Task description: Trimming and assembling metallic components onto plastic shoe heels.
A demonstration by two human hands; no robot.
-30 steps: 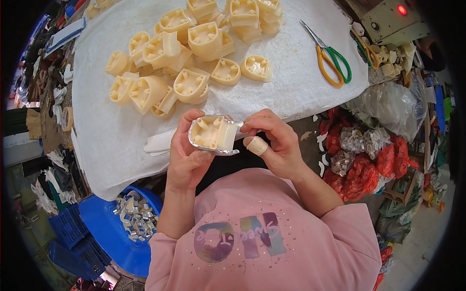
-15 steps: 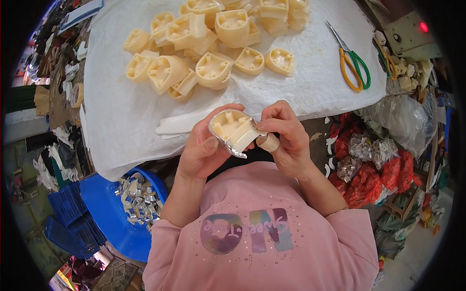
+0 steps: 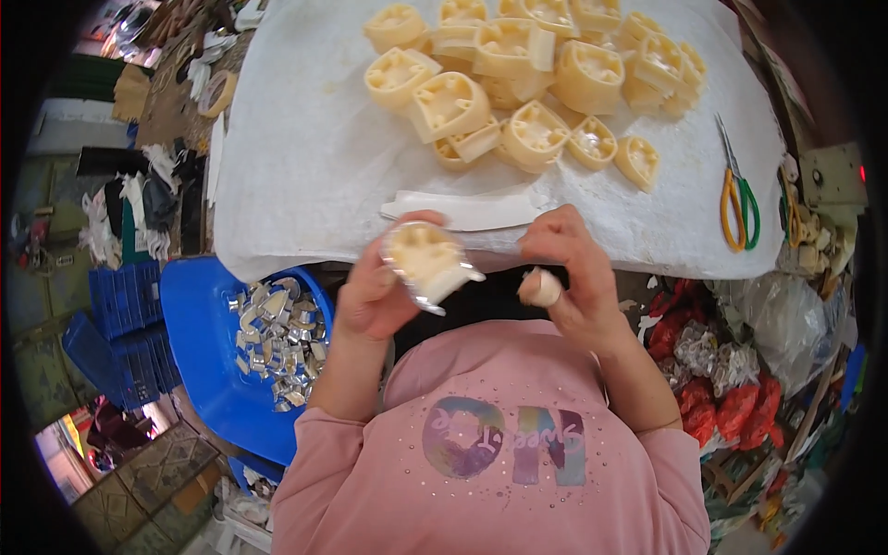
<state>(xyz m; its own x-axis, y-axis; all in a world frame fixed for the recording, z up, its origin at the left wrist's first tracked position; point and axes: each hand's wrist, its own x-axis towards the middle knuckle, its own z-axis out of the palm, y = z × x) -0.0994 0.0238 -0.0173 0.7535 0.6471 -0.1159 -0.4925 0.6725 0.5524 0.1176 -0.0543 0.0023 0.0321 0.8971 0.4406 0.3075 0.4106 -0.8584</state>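
My left hand is closed round a cream plastic shoe heel with a silver covering round its outer side. The heel's hollow, studded face is turned up, and a loose silver end sticks out beside it. My right hand is apart from the heel, its fingers bent, with a gap between them and the tape-wrapped thumb; nothing shows in it. White strips lie at the table's near edge, just beyond my hands. Farther back, many bare cream heels are heaped on the white-covered table.
Scissors with orange and green handles lie at the table's right. To my left, a blue tub holds silver-covered pieces. Blue crates stand beyond it. Red and clear plastic bags crowd the right side. A tape roll sits far left.
My right hand has let go of the silver covering and drawn away to the right. The left hand still holds the heel. The view has shifted toward the left.
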